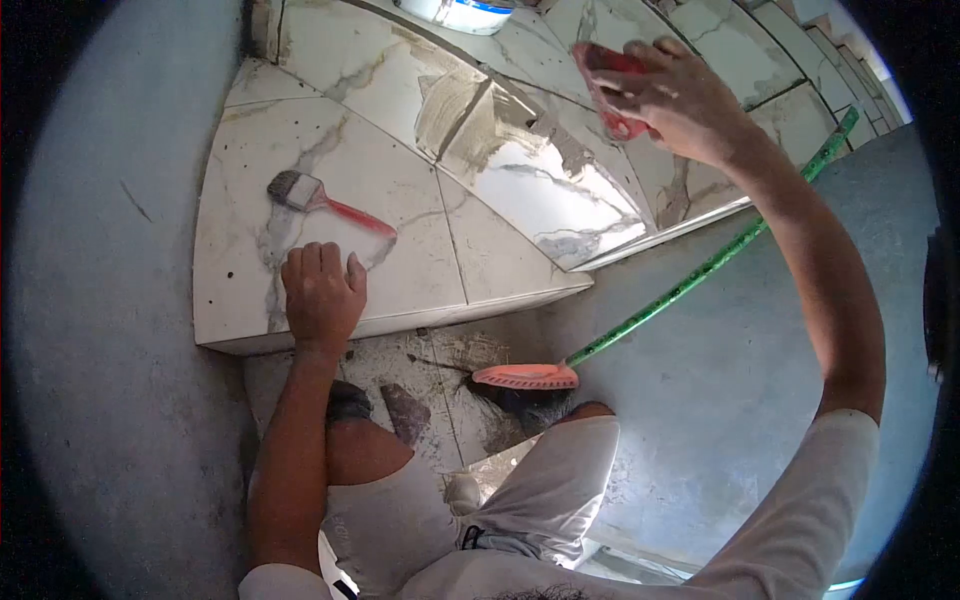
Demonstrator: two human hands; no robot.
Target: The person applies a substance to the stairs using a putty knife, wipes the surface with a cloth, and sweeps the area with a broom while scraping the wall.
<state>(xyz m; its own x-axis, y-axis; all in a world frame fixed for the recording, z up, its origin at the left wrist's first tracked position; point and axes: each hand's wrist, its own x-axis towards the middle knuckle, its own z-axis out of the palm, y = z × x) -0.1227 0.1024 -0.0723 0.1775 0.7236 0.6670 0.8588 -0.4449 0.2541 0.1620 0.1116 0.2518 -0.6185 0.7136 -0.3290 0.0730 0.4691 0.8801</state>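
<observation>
My left hand [325,290] rests on the near edge of a white marbled stair tile [390,180], its fingers laid on the surface and the thumb apart. Just beyond it lies a paintbrush [340,208] with dark bristles and a red handle. At the upper right, my right hand [665,95] is raised over the higher steps, its fingers closed around a flat red piece [605,90] whose exact kind I cannot make out. Wet greyish grout smears [460,115] cover part of the tile joint on the step to the left of that hand.
A broom with an orange head [527,376] stands by my knees, its green handle [690,283] leaning up to the right along the grey wall [760,400]. A white bucket [458,14] with a blue band sits on a step at the top. Dusty lower flooring lies below.
</observation>
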